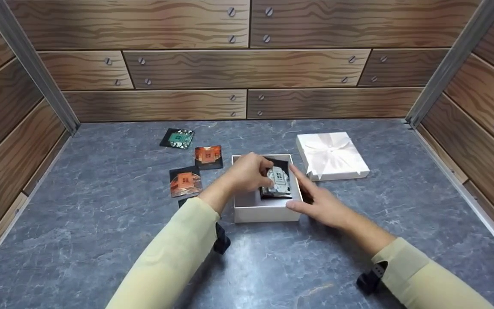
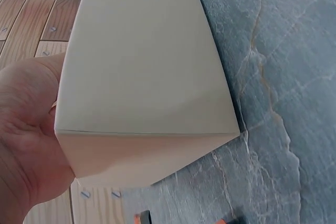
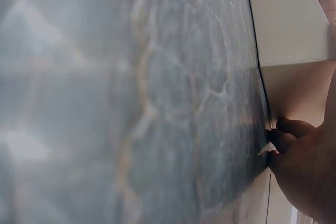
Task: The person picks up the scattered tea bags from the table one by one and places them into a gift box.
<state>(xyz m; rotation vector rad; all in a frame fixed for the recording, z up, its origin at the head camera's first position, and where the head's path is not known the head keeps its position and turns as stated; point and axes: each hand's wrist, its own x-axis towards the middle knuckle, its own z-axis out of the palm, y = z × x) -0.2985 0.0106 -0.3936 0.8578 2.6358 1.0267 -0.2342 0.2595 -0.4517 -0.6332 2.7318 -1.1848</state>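
A white open box (image 1: pixel 266 214) stands on the table. Inside, at its right, lie dark flat square packets; the top one, a black packet with a silver-grey print (image 1: pixel 282 189), leans on the stack. My left hand (image 1: pixel 247 174) reaches over the box's left wall and pinches this packet's left edge between thumb and fingers. In the left wrist view the box's outer walls (image 2: pixel 147 61) hide my fingertips. My right hand (image 1: pixel 322 206) holds the box's right side, thumb at the near corner, index finger along the wall. Its other fingers (image 3: pixel 294 135) curl low beside the box.
Left of the box lie a green-printed packet (image 1: pixel 179 138) and two orange-printed ones, the farther (image 1: pixel 208 156) and the nearer (image 1: pixel 185 181). Another dark packet is partly hidden by my left sleeve. A white lid with a ribbon bow (image 1: pixel 332 155) sits behind right. Wood-patterned walls enclose the table.
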